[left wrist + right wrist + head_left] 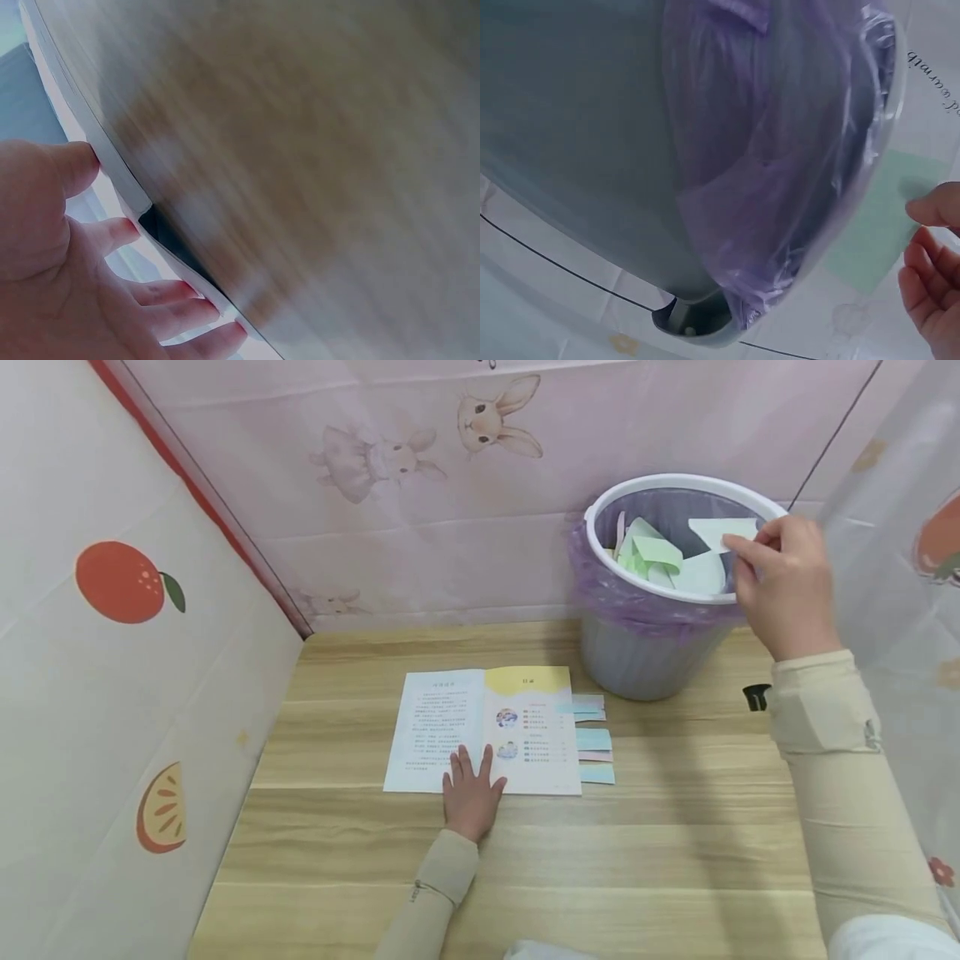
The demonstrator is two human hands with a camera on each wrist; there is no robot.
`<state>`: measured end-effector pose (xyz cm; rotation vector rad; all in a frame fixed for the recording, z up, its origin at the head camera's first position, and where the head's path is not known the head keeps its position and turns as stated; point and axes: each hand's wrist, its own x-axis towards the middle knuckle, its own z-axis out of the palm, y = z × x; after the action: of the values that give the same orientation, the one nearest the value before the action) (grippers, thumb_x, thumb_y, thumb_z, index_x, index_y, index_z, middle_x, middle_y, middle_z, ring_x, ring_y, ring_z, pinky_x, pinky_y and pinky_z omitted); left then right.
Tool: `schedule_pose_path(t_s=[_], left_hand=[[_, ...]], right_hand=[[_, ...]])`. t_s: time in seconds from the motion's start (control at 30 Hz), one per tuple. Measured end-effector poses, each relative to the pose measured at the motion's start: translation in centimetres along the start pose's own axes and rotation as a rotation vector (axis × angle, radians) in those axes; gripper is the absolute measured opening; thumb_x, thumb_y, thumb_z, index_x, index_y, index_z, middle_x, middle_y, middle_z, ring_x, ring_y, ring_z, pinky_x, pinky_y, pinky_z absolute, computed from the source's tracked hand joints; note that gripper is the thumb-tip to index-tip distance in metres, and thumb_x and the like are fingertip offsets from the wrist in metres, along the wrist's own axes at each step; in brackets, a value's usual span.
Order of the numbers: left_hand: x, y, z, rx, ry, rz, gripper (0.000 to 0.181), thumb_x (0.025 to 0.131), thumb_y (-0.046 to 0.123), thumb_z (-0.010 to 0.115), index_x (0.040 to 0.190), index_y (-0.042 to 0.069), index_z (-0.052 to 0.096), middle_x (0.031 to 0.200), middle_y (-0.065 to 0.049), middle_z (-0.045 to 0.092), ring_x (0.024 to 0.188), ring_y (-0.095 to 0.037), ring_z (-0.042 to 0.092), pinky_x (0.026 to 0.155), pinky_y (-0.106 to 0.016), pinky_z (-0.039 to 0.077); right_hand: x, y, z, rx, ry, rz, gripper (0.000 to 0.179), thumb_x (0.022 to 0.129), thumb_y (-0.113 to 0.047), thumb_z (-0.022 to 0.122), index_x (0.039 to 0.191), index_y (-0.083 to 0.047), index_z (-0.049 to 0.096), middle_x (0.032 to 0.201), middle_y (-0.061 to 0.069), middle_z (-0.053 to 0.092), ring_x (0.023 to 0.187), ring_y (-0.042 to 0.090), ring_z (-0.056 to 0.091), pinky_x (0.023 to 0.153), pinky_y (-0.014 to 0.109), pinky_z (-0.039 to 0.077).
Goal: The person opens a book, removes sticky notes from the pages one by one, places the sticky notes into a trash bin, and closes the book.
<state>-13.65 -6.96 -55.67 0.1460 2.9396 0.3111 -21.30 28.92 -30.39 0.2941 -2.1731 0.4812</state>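
Note:
An open booklet [438, 702] lies on the wooden table, with printed text on its left page and a yellow-topped list on its right. My left hand [471, 797] rests spread-fingered on its lower edge, near the fold. Coloured sticky tabs [595, 740] stick out past the booklet's right side. Over the rim of a grey bin [637, 652], my right hand [791, 581] pinches a pale green slip of paper [885, 217] between thumb and fingers. Inside the bin lie several green and white paper pieces [652, 552]. In the left wrist view, fingers [172, 319] lie along the booklet's edge.
A purple plastic liner [600, 585] hangs over the bin's white rim. Printed curtains [420, 560] with rabbits and fruit enclose the table [337, 835] at the back and sides. A small black piece [756, 697] sits at the table's right edge.

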Motion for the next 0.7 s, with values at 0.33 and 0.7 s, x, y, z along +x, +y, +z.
schedule_pose_path(t_s=[0.33, 0.7], left_hand=[[0.3, -0.2, 0.1, 0.002, -0.025, -0.005, 0.062, 0.099, 0.049, 0.041, 0.153, 0.021, 0.028, 0.155, -0.028, 0.016, 0.143, -0.044, 0.015, 0.112, -0.059, 0.022], [0.2, -0.2, 0.3, -0.006, -0.014, -0.006, 0.061, 0.099, 0.049, 0.042, 0.153, 0.021, 0.029, 0.155, -0.028, 0.016, 0.143, -0.044, 0.015, 0.112, -0.059, 0.022]], right_hand=[[1.2, 0.3, 0.7, -0.022, -0.137, 0.063, 0.026, 0.087, 0.006, 0.056, 0.111, 0.010, 0.066, 0.094, 0.028, 0.048, 0.090, 0.044, 0.042, 0.081, 0.054, 0.035], [-2.0, -3.7, -0.8, 0.026, 0.082, 0.000, 0.014, 0.086, 0.006, 0.061, 0.096, 0.010, 0.068, 0.085, 0.028, 0.051, 0.079, 0.046, 0.046, 0.071, 0.055, 0.036]])
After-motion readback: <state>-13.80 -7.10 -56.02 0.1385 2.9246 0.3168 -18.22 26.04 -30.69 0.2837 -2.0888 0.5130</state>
